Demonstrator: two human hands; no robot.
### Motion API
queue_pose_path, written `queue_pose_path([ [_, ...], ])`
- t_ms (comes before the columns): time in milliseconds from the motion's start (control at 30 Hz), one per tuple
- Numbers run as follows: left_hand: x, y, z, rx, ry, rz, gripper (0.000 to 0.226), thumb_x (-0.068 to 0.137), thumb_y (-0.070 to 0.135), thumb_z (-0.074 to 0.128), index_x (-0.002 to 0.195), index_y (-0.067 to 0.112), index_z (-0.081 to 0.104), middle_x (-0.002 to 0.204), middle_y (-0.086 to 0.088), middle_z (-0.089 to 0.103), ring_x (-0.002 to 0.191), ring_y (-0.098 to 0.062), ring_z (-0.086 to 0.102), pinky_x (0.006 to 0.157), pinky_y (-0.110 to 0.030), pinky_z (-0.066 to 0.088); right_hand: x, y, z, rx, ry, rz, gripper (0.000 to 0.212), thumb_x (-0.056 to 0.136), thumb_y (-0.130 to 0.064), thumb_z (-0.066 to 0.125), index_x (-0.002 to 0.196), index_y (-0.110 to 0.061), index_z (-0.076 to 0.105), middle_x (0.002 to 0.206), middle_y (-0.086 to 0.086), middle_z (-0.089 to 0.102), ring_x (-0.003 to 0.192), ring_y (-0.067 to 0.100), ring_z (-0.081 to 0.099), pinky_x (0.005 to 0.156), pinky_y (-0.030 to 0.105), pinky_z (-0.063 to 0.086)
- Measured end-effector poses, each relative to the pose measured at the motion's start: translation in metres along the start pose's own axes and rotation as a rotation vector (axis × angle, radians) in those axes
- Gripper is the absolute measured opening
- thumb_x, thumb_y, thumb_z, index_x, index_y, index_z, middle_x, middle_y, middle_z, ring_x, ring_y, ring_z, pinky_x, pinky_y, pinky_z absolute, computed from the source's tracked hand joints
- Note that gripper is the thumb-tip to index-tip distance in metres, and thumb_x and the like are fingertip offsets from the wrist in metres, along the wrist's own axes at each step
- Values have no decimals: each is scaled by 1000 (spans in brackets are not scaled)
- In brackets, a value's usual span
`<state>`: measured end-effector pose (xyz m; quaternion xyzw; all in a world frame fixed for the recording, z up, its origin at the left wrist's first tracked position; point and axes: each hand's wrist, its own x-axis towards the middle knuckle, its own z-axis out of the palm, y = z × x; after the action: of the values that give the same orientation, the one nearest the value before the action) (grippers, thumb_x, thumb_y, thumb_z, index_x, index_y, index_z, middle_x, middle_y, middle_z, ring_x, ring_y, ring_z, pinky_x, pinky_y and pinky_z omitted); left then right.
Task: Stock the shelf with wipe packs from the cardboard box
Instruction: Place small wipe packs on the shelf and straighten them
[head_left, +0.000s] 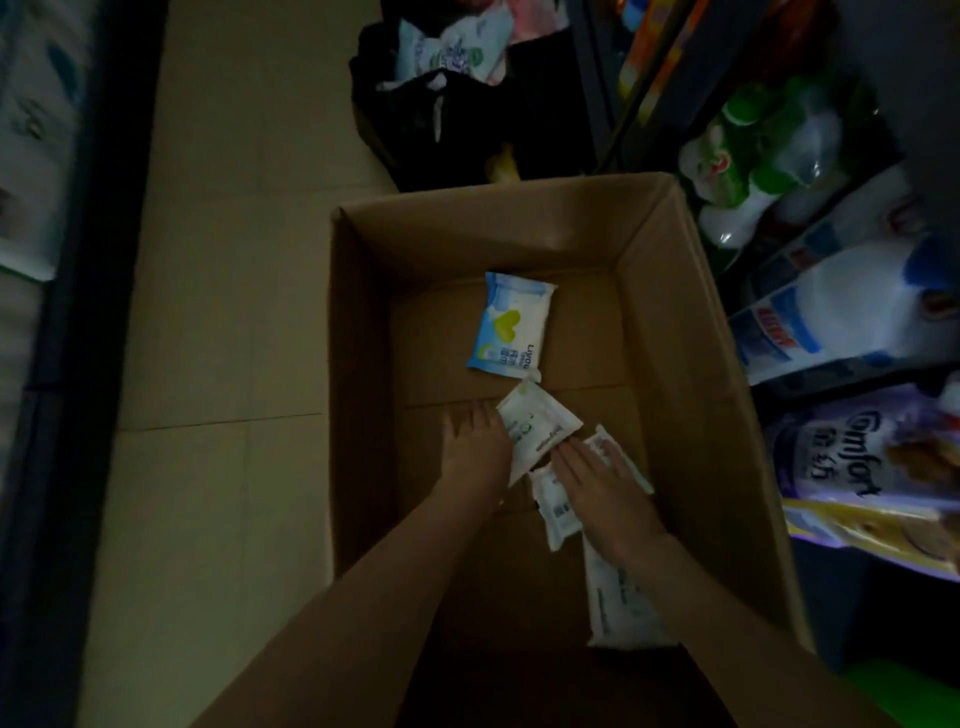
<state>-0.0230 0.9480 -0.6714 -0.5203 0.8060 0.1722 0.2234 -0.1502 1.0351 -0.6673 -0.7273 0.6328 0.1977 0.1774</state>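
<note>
Both hands reach into the open brown cardboard box (675, 332) to gather stock. The left hand (475, 447) touches a tilted white wipe pack (535, 431); the right hand (597, 483), fingers spread, presses 2 white packs (553, 506) near the box's right wall. A blue-and-white pack (511, 327) lies deeper in the box, untouched.

"Comfort" reads on the purple plastic refill pouch (852, 457), right of the open brown cardboard box (675, 332). Print on the blue-and-white wipe pack (511, 327) inside the box is too blurred to read.

Pale tiled floor (223, 312) carries an open cardboard box (691, 364), in which both grips work. A dark bag (467, 130) of packs stands on the floor beyond the grips, behind the box.
</note>
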Motion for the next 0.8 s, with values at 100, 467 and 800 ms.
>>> queue_pose_path([
  [100, -7, 12, -15, -123, 61, -173, 37, 79, 29, 60, 111, 10, 63, 101, -9, 67, 94, -24, 64, 89, -35, 47, -2, -1, -7, 68, -29, 5, 73, 46, -19, 86, 114, -3, 64, 115, 12, 66, 108, 23, 63, 94, 45, 47],
  [467, -63, -69, -157, -1355, -124, -171, 29, 81, 14, 69, 109, 9, 63, 106, -4, 67, 82, -13, 64, 67, -17, 55, -32, 10, -201, 1762, 30, 439, 17, 83, -6, 64, 99, -12, 65, 88, 6, 73, 72, 16, 71, 57, 26, 55],
  [800, -199, -231, -308, -1649, -25, -1, 27, 87, 25, 60, 113, 15, 64, 108, -3, 72, 99, -20, 68, 81, -35, 56, -37, -144, -417, 1998, -6, -52, 22, 95, -26, 45, 106, -21, 63, 98, 0, 74, 88, 13, 71, 67, 29, 59],
])
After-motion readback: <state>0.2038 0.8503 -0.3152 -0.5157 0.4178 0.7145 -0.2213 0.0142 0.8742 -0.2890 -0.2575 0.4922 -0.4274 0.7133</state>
